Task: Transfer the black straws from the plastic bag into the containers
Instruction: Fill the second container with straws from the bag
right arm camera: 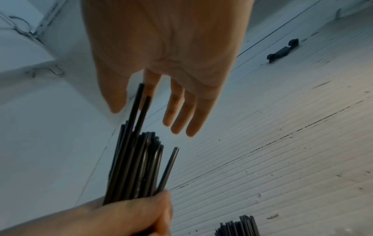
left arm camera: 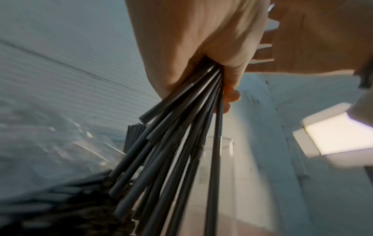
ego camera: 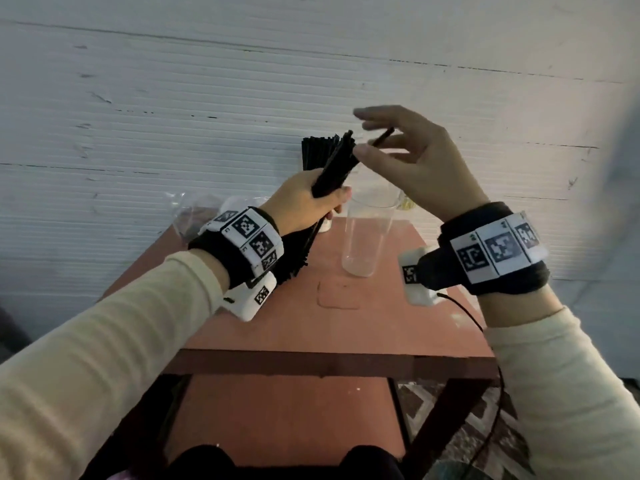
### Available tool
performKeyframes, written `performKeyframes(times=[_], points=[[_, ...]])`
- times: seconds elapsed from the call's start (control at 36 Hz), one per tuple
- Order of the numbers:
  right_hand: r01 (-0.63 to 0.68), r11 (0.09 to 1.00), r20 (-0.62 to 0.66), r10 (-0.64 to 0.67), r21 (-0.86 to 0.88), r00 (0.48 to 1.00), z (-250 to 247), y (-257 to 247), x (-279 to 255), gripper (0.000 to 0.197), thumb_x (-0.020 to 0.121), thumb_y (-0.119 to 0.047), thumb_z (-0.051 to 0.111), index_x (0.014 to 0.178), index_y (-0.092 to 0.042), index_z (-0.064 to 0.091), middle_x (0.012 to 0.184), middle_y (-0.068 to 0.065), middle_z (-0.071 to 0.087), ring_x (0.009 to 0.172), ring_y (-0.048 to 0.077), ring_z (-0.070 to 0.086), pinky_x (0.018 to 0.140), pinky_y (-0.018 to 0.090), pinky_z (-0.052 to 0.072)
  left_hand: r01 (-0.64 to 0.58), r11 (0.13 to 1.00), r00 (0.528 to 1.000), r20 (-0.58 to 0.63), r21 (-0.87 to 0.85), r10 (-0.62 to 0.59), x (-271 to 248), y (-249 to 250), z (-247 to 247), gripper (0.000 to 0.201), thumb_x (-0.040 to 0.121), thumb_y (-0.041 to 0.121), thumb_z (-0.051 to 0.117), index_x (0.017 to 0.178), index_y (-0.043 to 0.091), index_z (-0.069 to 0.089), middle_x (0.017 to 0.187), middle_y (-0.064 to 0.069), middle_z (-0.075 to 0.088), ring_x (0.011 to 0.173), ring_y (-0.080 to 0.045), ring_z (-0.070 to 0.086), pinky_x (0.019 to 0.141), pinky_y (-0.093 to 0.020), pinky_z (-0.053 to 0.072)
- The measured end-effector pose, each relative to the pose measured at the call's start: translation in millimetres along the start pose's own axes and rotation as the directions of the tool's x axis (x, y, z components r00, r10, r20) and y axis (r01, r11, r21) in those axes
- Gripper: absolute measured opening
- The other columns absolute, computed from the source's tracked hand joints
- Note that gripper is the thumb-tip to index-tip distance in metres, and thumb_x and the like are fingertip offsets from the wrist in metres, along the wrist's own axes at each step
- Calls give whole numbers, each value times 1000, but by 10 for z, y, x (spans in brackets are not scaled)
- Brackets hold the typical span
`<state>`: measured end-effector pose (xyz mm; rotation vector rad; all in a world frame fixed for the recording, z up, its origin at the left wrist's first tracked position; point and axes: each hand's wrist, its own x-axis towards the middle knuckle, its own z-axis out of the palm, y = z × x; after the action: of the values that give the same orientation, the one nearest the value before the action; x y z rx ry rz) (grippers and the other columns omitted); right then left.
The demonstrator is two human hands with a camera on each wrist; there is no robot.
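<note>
My left hand (ego camera: 311,199) grips a thick bundle of black straws (ego camera: 337,164) above the table, tilted up to the right; the wrist view shows the straws (left arm camera: 171,151) fanning out below the fist (left arm camera: 201,47). My right hand (ego camera: 377,140) hovers at the bundle's top end with its other fingers spread and pinches one or two straws (right arm camera: 139,103) between thumb and forefinger, raised above the rest. An empty clear tall container (ego camera: 363,237) stands just below both hands. Behind it, another container holds upright black straws (ego camera: 313,150). The crumpled plastic bag (ego camera: 194,213) lies at the table's back left.
The small reddish table (ego camera: 346,327) stands against a white ribbed wall (ego camera: 173,98). A white cup-like object (ego camera: 232,202) sits by the bag, and a small yellowish item (ego camera: 405,202) behind the empty container. A black cable (ego camera: 485,334) hangs from my right wrist.
</note>
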<state>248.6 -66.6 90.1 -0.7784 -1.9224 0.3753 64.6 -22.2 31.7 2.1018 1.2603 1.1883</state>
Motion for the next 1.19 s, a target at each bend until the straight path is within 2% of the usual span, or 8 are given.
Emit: performKeyframes(times=[0.19,0.36,0.47,0.58,0.69,0.81,0.92,1.19], points=[[76,993,-53,-81,-90,995,110,-25,56,34,96,-23,56,130,-24,50,124,-15,54,117,1,54,99,25,48,105,949,992,92,-297,-81,-80,122,391,22,95,31,61,86,11,65,74,2,67,77,-9,64,91,-29,48],[10,939,240,78,-343,968,337,209,-64,45,104,-37,34,116,-4,62,112,6,66,102,18,61,88,24,46,266,900,962,158,-344,-224,-186,-117,669,26,86,19,74,101,0,67,87,-11,71,93,-24,69,100,-42,50],[40,936,214,38,-349,976,342,316,-111,34,99,-40,49,120,-16,62,118,0,62,110,12,54,91,20,37,282,886,957,178,-367,-230,-206,-114,665,17,82,13,75,97,9,67,91,-12,70,99,-28,67,102,-48,48],[85,931,90,-57,-354,994,345,384,-91,43,89,-46,62,127,-26,59,130,0,52,124,17,45,104,28,30,275,853,961,151,-443,-231,-162,-46,612,30,70,16,77,98,14,65,103,-18,70,105,-28,66,103,-46,47],[58,941,116,-20,-334,993,415,447,-97,26,91,-32,64,112,-18,67,114,0,61,105,9,54,93,17,39,336,842,940,208,-421,-270,-155,-97,626,27,79,4,75,104,0,66,98,-16,69,102,-27,66,104,-43,47],[93,950,75,-73,-299,994,511,491,-141,23,88,-13,64,111,-11,67,109,3,58,94,4,51,86,-1,31,405,834,905,291,-374,-309,-190,-211,677,52,65,26,86,105,0,68,103,-13,72,101,-23,68,103,-42,47],[103,960,7,-105,-260,994,573,516,-156,16,87,-7,64,101,-7,69,101,0,57,88,3,51,83,1,35,432,829,887,330,-354,-322,-187,-295,694,67,52,43,88,109,13,72,110,-4,73,111,-17,66,106,-41,44],[86,976,-87,-105,-200,991,594,502,-167,10,82,-8,69,89,-6,62,90,-3,54,81,-4,49,75,5,38,429,877,886,286,-214,-364,-210,-229,682,32,74,43,72,74,11,69,79,-2,69,87,-16,64,95,-34,47]])
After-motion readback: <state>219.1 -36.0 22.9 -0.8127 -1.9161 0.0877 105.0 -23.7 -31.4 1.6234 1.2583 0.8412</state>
